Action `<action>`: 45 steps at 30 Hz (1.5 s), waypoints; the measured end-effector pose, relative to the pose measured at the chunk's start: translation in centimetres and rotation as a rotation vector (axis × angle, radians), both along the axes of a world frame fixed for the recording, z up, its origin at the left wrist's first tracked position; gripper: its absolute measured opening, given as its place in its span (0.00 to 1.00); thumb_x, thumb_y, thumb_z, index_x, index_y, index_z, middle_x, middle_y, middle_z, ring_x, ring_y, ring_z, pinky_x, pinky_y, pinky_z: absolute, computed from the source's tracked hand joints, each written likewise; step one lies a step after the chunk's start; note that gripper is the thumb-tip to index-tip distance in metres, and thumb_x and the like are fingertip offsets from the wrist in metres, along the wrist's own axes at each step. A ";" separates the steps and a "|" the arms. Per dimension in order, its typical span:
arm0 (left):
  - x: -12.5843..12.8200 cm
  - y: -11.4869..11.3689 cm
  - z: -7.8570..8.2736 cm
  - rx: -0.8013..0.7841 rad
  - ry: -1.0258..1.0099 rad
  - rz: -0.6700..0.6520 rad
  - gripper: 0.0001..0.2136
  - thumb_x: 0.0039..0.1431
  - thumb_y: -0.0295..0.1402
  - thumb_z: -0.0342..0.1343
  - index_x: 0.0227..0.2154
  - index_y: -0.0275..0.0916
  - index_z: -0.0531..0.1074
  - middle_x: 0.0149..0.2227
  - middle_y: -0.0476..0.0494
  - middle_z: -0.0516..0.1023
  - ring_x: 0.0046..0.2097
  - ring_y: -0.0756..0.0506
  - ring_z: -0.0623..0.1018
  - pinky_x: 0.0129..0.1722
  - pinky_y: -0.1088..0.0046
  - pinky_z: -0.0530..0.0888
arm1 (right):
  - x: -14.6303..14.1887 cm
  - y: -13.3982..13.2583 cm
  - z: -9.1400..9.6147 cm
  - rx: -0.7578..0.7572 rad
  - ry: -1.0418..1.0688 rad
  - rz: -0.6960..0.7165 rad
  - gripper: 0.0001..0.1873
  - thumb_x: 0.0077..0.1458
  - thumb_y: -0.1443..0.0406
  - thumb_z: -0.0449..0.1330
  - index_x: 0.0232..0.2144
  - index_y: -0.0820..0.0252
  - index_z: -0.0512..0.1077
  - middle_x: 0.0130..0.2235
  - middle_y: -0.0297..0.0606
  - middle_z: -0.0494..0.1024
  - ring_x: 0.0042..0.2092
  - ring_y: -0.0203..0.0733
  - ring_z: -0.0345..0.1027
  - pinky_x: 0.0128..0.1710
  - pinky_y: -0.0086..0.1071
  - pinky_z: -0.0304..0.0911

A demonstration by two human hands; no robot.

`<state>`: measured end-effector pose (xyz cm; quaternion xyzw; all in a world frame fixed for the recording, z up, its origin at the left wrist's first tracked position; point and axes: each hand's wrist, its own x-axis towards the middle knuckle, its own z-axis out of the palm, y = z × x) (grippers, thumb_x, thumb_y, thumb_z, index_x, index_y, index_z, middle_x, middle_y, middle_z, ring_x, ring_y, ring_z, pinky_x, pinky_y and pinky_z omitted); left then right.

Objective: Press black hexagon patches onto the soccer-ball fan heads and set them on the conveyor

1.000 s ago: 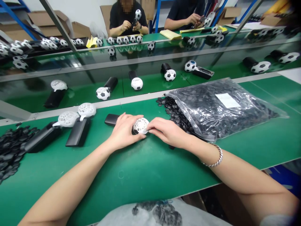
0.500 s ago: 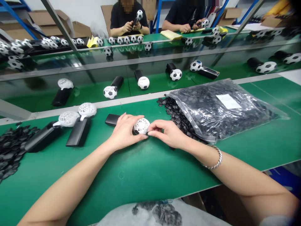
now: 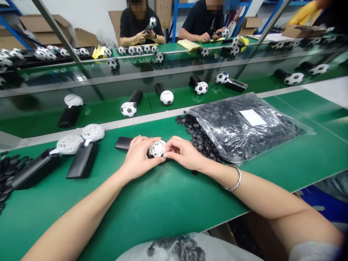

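My left hand [image 3: 140,154] is wrapped round a handheld fan with a football-patterned head [image 3: 158,148]. Its black handle [image 3: 123,143] sticks out to the left, beyond my fingers, and the head shows a white grille with a few black patches. At the right rim of the head, my right hand [image 3: 181,152] has thumb and forefinger pinched together; whatever lies between the fingertips is too small to make out. Just behind that hand, loose black patches [image 3: 201,142] spill from a clear plastic bag [image 3: 231,123] full of them.
Two more fans with white grilles [image 3: 92,132] lie at my left, beside a heap of black pieces [image 3: 11,170]. A sunken green conveyor [image 3: 106,108] carries several football fans. Across it, two co-workers [image 3: 143,27] handle similar fans. Cardboard boxes [image 3: 45,29] stand behind.
The whole view has shifted slightly, so most things on the bench sit further left. Both hands keep the same hold at the fan head.
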<state>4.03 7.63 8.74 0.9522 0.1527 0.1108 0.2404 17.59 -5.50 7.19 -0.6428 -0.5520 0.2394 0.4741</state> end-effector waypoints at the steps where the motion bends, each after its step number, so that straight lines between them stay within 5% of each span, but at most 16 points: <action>1: 0.0 0.0 0.0 0.000 -0.004 0.001 0.26 0.45 0.45 0.60 0.47 0.41 0.68 0.40 0.44 0.73 0.46 0.41 0.68 0.54 0.57 0.58 | 0.1 0.1 0.0 -0.002 0.006 0.014 0.05 0.48 0.69 0.61 0.25 0.62 0.66 0.29 0.31 0.65 0.29 0.30 0.60 0.31 0.27 0.59; 23: 0.4 -0.5 0.0 0.013 0.001 0.066 0.25 0.43 0.45 0.60 0.45 0.41 0.68 0.39 0.45 0.74 0.45 0.41 0.69 0.52 0.56 0.60 | 0.2 0.4 -0.7 -0.071 0.304 0.068 0.09 0.46 0.66 0.61 0.26 0.61 0.62 0.28 0.30 0.64 0.30 0.31 0.59 0.31 0.28 0.59; 28: 0.2 0.2 0.0 -0.007 -0.003 -0.080 0.24 0.45 0.42 0.59 0.47 0.42 0.66 0.43 0.45 0.73 0.47 0.41 0.68 0.57 0.53 0.54 | 1.6 0.2 0.6 -0.174 0.093 0.070 0.09 0.49 0.61 0.59 0.26 0.61 0.65 0.26 0.31 0.67 0.28 0.32 0.60 0.28 0.27 0.58; 30: 0.1 0.5 -0.1 -0.007 0.004 -0.170 0.27 0.45 0.44 0.59 0.49 0.44 0.64 0.49 0.45 0.70 0.50 0.40 0.66 0.59 0.51 0.48 | 3.4 -0.1 1.3 -0.238 -0.159 -0.032 0.09 0.51 0.60 0.58 0.27 0.61 0.67 0.27 0.34 0.70 0.29 0.34 0.62 0.29 0.29 0.58; 33: 0.0 0.6 -0.2 0.055 -0.010 -0.130 0.31 0.43 0.50 0.59 0.50 0.43 0.63 0.52 0.42 0.68 0.55 0.37 0.62 0.59 0.46 0.42 | 6.2 -0.7 1.7 -0.315 -0.678 -0.340 0.07 0.52 0.62 0.58 0.29 0.60 0.71 0.31 0.40 0.73 0.35 0.42 0.63 0.31 0.32 0.57; 36: -0.2 0.4 0.5 0.051 0.044 -0.111 0.28 0.46 0.46 0.58 0.50 0.44 0.64 0.51 0.43 0.69 0.57 0.35 0.59 0.58 0.43 0.39 | 7.4 -0.9 1.1 -0.418 -0.969 -0.331 0.06 0.52 0.66 0.57 0.30 0.61 0.73 0.33 0.44 0.74 0.38 0.46 0.63 0.31 0.34 0.56; 41: -0.8 0.4 1.4 -0.172 0.185 -0.270 0.31 0.51 0.31 0.54 0.58 0.47 0.51 0.61 0.46 0.55 0.64 0.37 0.43 0.59 0.45 0.47 | 6.7 -0.7 0.7 -0.482 -1.121 -0.234 0.12 0.54 0.74 0.49 0.31 0.68 0.73 0.32 0.49 0.74 0.37 0.49 0.63 0.33 0.36 0.56; 45: -0.6 0.0 0.3 -0.262 0.065 -0.256 0.28 0.48 0.31 0.57 0.54 0.41 0.57 0.60 0.41 0.56 0.64 0.38 0.40 0.59 0.50 0.53 | 6.2 -1.2 1.1 -0.448 -1.026 -0.258 0.15 0.54 0.75 0.48 0.40 0.68 0.71 0.35 0.49 0.72 0.38 0.48 0.64 0.34 0.35 0.57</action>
